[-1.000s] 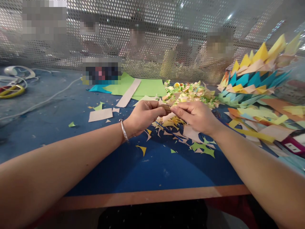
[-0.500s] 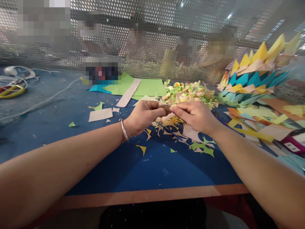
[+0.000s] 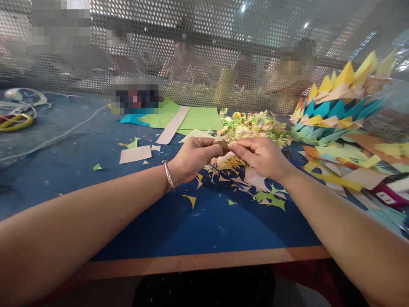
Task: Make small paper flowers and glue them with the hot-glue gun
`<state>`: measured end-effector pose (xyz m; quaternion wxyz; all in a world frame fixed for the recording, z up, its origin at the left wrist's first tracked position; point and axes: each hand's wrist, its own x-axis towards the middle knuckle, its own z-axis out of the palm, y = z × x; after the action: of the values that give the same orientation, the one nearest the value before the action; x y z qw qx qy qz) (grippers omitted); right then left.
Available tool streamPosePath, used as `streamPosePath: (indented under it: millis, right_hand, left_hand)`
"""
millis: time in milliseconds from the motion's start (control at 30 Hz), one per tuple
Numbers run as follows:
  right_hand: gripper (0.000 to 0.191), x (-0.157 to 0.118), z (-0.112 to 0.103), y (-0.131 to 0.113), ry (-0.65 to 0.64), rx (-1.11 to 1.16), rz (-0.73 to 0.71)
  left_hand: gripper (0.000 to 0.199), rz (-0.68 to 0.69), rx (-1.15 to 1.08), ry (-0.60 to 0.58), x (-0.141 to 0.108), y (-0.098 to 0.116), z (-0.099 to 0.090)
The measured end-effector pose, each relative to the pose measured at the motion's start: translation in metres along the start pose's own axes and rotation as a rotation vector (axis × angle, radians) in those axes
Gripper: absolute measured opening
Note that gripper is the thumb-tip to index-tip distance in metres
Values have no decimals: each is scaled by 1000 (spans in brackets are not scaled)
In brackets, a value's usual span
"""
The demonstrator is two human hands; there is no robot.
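Observation:
My left hand (image 3: 195,157), with a silver bracelet at the wrist, is closed with thumb and fingers pinched. My right hand (image 3: 260,157) is pinched too, its fingertips meeting those of my left. Whatever is between them is too small and too hidden to name. Just behind my hands lies a pile of small curled paper pieces (image 3: 255,124) in green, yellow and pink. Yellow, pink and green paper scraps (image 3: 271,199) are scattered beneath and in front of them.
Green sheets (image 3: 203,118) and a pale pink strip (image 3: 174,125) lie behind my left hand. A pink rectangle (image 3: 135,154), yellow-handled scissors (image 3: 15,123) and a white cable (image 3: 73,128) are at left. A pointed folded-paper stack (image 3: 332,108) and paper strips (image 3: 348,175) are at right.
Both hands stay pinched together in nearly the same place. The view has shifted slightly, and the things at right appear a little further left.

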<state>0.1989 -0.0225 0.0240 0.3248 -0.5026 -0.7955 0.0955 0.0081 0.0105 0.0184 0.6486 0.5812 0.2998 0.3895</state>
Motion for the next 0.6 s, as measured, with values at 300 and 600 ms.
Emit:
streamPosePath:
  millis: [300,600]
  right_hand:
    - [58,-1,0,1,3,-3,-20]
    - [59,-1,1,1,-10,-5,-14]
  left_hand:
    - [15,52,107,4,1,-3,-2]
    - [13,46,123,-12,1,-3,-3]
